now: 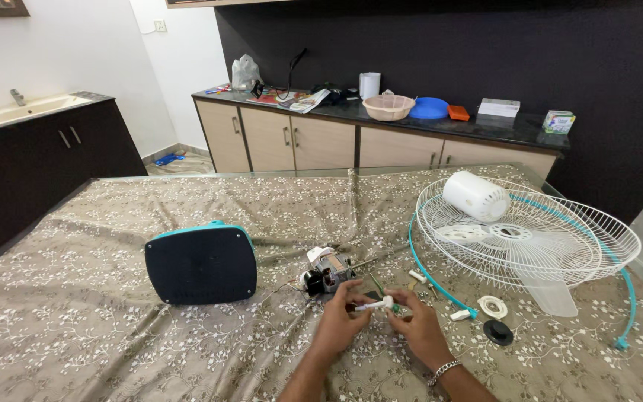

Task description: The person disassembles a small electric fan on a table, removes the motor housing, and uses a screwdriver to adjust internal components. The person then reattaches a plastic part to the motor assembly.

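My left hand (338,321) and my right hand (415,324) meet low in the middle of the head view, over a floral tablecloth (76,298). Between their fingertips they hold a small white part with a green end (379,304), lying roughly level. Just beyond the hands lies a bare fan motor (327,272) with wires and a thin shaft pointing right. A dark rounded fan base with a teal rim (201,263) stands upright to the left of the motor.
White wire fan guards (552,246) with a teal rim lie at the right, holding a white motor cover (475,196) and a clear blade (548,286). A white ring (493,306), a black cap (498,332) and small screws lie nearby. A cluttered counter (381,119) runs behind the table.
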